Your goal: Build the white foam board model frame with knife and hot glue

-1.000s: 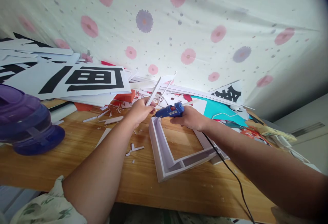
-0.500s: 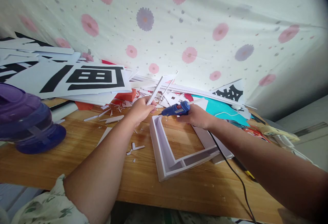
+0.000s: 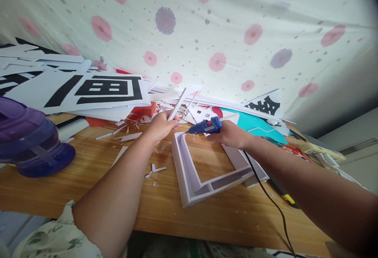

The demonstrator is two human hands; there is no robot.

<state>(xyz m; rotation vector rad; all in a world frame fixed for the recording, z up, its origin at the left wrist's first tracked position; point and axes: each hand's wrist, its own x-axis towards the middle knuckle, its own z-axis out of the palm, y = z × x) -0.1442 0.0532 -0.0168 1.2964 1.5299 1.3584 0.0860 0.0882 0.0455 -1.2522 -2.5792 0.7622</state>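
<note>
My right hand [image 3: 228, 133] is closed around a blue hot glue gun [image 3: 206, 126], whose nozzle points left at the far left end of a white foam-board frame [image 3: 179, 171]. Whether the nozzle touches the board cannot be made out. The frame is a hollow, angular channel lying on the table, its open side up. Just left of that end, my left hand [image 3: 163, 126] pinches a narrow white foam-board strip [image 3: 178, 102], which stands up at a slant. A black cord [image 3: 270, 199] runs from the glue gun toward the front edge.
White sheets with black characters [image 3: 109, 91] are piled at the back left, near a purple-blue bottle [image 3: 32, 140]. Scraps [image 3: 130, 137] litter the wooden table [image 3: 159, 214]. A turquoise sheet [image 3: 256, 126], a power strip [image 3: 321, 150] and a yellow-black tool [image 3: 288, 199] lie to the right.
The glue gun and my right hand have shifted slightly to the right. My left hand still holds the strip in nearly the same place. The view has moved a little.
</note>
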